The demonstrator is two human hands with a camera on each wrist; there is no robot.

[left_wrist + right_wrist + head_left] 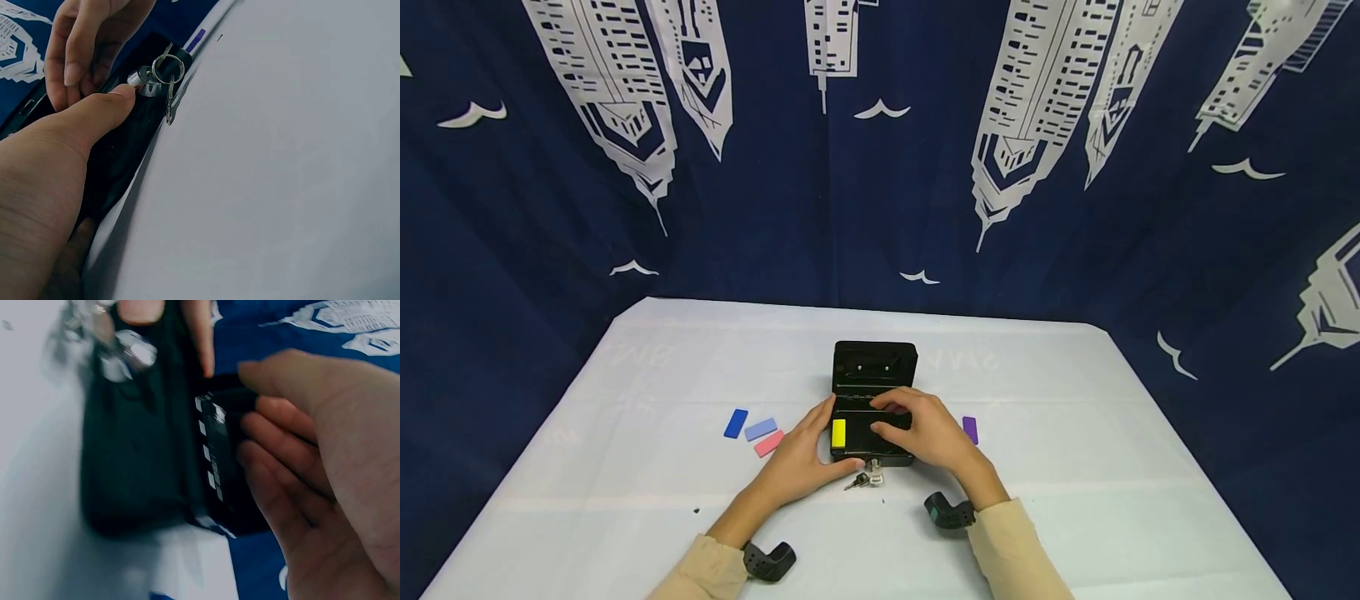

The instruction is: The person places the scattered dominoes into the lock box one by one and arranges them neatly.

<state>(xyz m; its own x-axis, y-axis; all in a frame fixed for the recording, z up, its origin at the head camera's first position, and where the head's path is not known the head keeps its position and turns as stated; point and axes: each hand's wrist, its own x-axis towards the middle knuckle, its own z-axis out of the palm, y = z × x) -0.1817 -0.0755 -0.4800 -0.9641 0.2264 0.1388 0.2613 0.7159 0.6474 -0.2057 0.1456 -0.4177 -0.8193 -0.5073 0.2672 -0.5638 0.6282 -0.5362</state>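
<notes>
A small black box [875,364] stands mid-table with its lid raised. A yellow block [838,432] lies in its left compartment. My left hand [812,448] grips the box's left end, thumb [94,112] pressed on the front beside the lock [140,80]. A key sits in that lock, with a key ring [167,69] hanging from it. My right hand [917,423] lies over the box's inside, its fingers [281,456] curled round the edge of a black inner tray [228,462]. The tray's contents are hidden.
Left of the box lie blue [736,422], light blue [761,429] and pink [768,443] blocks; a purple block [970,429] lies to its right. The white table [1075,467] is backed by a dark blue printed curtain [880,208].
</notes>
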